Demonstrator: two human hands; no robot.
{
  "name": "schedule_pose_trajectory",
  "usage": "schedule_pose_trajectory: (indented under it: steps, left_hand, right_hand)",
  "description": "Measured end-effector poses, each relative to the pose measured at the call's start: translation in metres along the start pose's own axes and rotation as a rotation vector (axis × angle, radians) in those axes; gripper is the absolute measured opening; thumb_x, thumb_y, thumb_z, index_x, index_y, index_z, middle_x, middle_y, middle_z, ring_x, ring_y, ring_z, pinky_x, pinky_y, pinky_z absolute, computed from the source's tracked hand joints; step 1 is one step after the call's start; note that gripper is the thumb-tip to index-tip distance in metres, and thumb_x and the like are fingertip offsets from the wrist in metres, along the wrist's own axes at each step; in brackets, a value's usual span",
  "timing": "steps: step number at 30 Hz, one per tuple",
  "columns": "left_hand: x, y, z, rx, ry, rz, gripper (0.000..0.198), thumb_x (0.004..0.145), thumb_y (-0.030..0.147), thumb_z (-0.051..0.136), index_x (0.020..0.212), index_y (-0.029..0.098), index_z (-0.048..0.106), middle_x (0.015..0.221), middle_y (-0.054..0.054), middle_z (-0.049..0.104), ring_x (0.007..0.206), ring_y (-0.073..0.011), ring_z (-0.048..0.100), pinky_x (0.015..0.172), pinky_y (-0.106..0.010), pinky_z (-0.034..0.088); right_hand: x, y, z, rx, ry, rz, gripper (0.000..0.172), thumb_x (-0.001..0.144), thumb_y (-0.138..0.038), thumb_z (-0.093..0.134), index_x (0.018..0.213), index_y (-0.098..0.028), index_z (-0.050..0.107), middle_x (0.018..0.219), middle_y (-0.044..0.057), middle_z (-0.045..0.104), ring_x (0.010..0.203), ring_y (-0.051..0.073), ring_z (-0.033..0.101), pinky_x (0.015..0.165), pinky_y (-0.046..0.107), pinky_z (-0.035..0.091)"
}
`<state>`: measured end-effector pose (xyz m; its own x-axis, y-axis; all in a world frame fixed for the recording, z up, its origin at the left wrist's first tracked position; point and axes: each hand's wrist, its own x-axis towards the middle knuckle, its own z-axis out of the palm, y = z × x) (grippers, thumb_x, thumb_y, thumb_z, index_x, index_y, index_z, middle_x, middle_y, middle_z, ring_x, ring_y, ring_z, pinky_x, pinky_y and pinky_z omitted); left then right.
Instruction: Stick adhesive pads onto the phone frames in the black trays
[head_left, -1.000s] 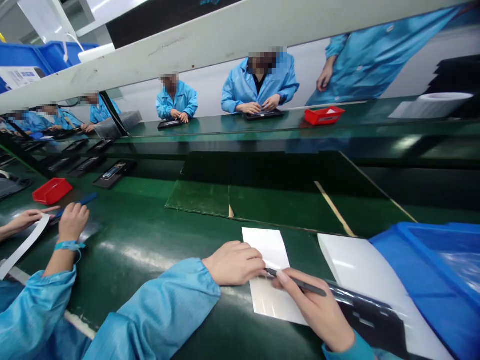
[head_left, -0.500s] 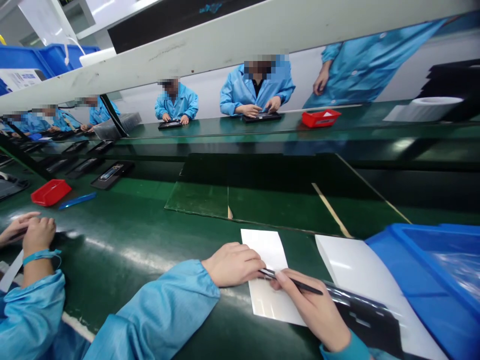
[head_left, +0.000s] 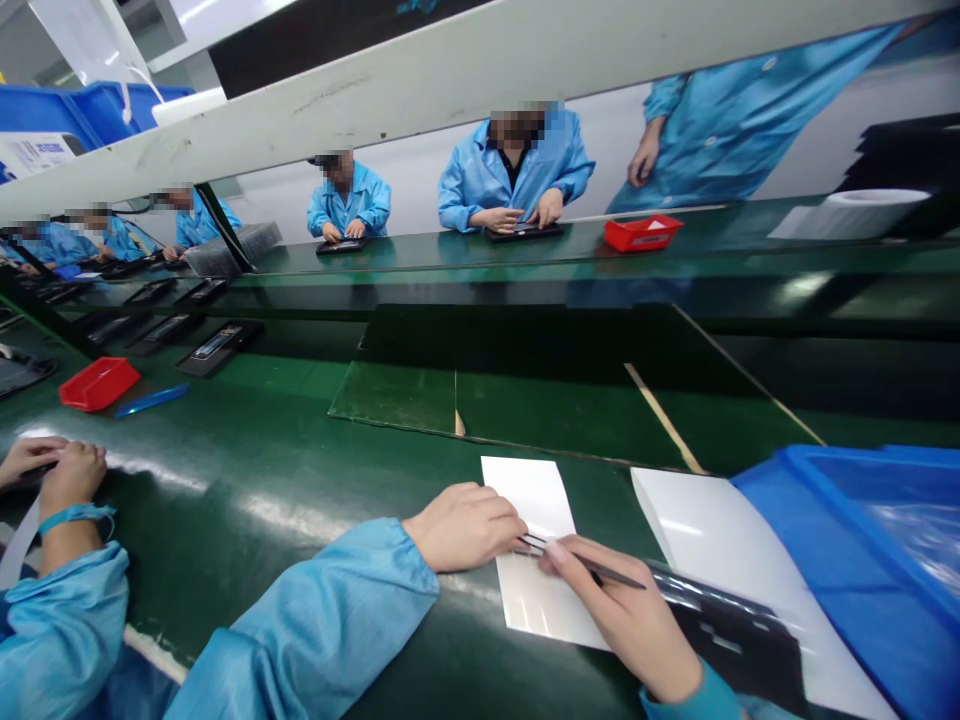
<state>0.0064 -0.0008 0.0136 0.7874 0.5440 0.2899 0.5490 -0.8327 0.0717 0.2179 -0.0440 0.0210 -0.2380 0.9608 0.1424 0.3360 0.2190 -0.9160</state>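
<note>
My right hand [head_left: 634,615] is closed around dark tweezers [head_left: 621,578], whose two prongs point left, slightly apart. Their tips reach the fingertips of my left hand [head_left: 469,527], which is curled with its back turned up. Whatever those left fingers hold is hidden behind them. Beneath both hands lies a white sheet [head_left: 536,595] on the green table [head_left: 405,660]. Black glossy film-like strips [head_left: 742,645] lie just right of my right hand, partly over a larger white sheet [head_left: 697,510].
At right stands a blue bin [head_left: 847,560] with clear plastic inside. A co-worker's hands [head_left: 71,480] are at far left, near a red tray [head_left: 99,384] and a blue strip-shaped tool [head_left: 152,400]. Green boards [head_left: 525,400] lie ahead, below a raised shelf [head_left: 420,255] with people behind it.
The tweezers' prongs have spread a little apart. My hands stay nearly in place. Across the shelf, one person's hand has moved inward onto the dark device there.
</note>
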Motion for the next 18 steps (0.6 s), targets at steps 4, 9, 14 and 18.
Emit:
schedule_pose_trajectory:
  steps: [4, 9, 14, 18]
  left_hand:
    - [-0.0004, 0.0001, 0.001, -0.003, 0.003, -0.002, 0.028, 0.102, 0.038, 0.044, 0.104, 0.018, 0.064, 0.098, -0.003, 0.068, 0.091, -0.0153, 0.062, 0.075, -0.029, 0.043]
    - [-0.0011, -0.0001, 0.0014, -0.007, 0.001, -0.006, 0.027, 0.102, 0.037, 0.045, 0.105, 0.018, 0.064, 0.099, -0.004, 0.068, 0.092, -0.0154, 0.063, 0.075, -0.028, 0.044]
    - [-0.0011, 0.0001, 0.001, -0.01, 0.01, -0.007, 0.026, 0.101, 0.037, 0.046, 0.103, 0.018, 0.064, 0.098, -0.002, 0.068, 0.091, -0.0154, 0.063, 0.076, -0.029, 0.045]
    - [-0.0014, -0.0001, 0.002, -0.015, 0.009, -0.013, 0.027, 0.101, 0.038, 0.046, 0.103, 0.018, 0.064, 0.098, -0.002, 0.068, 0.092, -0.0157, 0.063, 0.076, -0.029, 0.045]
  right_hand:
    - [0.0, -0.002, 0.0002, -0.008, 0.014, -0.007, 0.042, 0.092, -0.052, 0.058, 0.067, -0.02, 0.068, 0.072, 0.005, 0.07, 0.069, 0.022, 0.064, 0.071, 0.03, 0.049]
    - [0.0009, -0.0021, -0.0008, -0.026, 0.002, -0.004, 0.044, 0.093, -0.053, 0.056, 0.067, -0.02, 0.068, 0.071, 0.006, 0.07, 0.068, 0.022, 0.064, 0.07, 0.031, 0.051]
    - [0.0014, -0.0014, -0.002, -0.043, -0.03, -0.022, 0.042, 0.093, -0.052, 0.056, 0.068, -0.02, 0.068, 0.073, 0.006, 0.071, 0.069, 0.022, 0.065, 0.07, 0.031, 0.052]
    - [0.0012, -0.0038, -0.0012, -0.038, -0.007, -0.003, 0.043, 0.092, -0.054, 0.056, 0.069, -0.02, 0.068, 0.073, 0.007, 0.071, 0.069, 0.023, 0.065, 0.069, 0.031, 0.053]
